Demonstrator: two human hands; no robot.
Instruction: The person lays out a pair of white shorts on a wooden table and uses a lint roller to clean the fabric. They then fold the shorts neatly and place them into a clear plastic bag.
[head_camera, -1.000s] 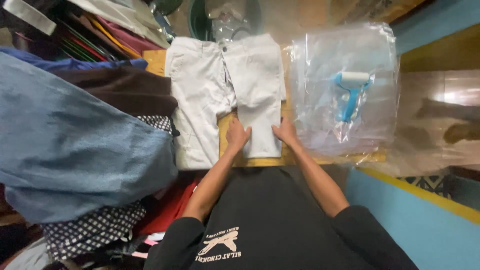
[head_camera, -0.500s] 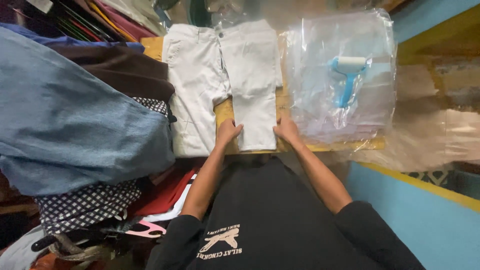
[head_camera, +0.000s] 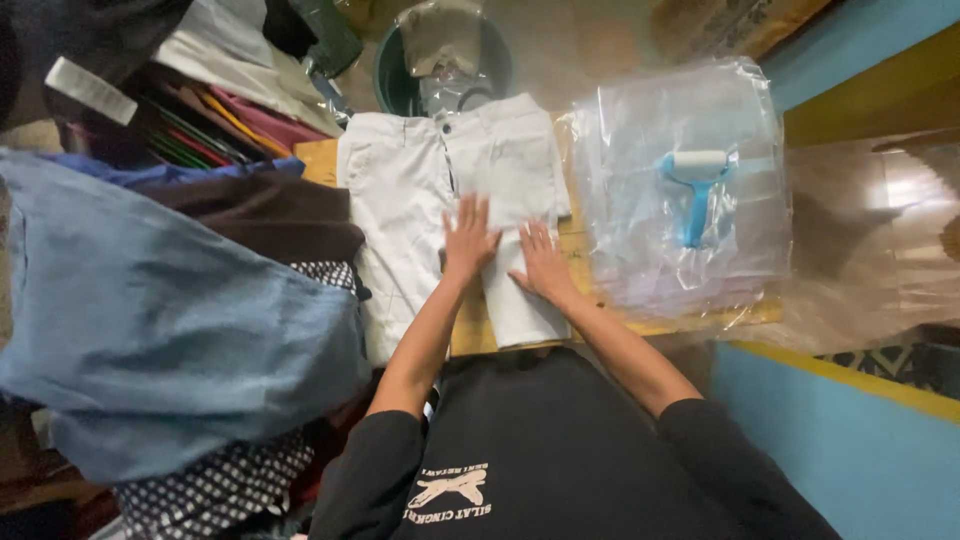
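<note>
Two hands, left hand (head_camera: 468, 238) and right hand (head_camera: 541, 264) (fingers spread), press flat on white trousers (head_camera: 405, 190).

Under my left hand (head_camera: 468, 238) and right hand (head_camera: 541, 265) the white trousers (head_camera: 420, 190) are matt woven cloth; the table (head_camera: 470, 330) shows bare yellowish wood; the clear bags (head_camera: 640, 150) are glossy, crinkled plastic under a smooth blue plastic lint roller (head_camera: 694, 190)

A wooden table (head_camera: 318, 160) stands beside a blue wall (head_camera: 850, 460).
</note>
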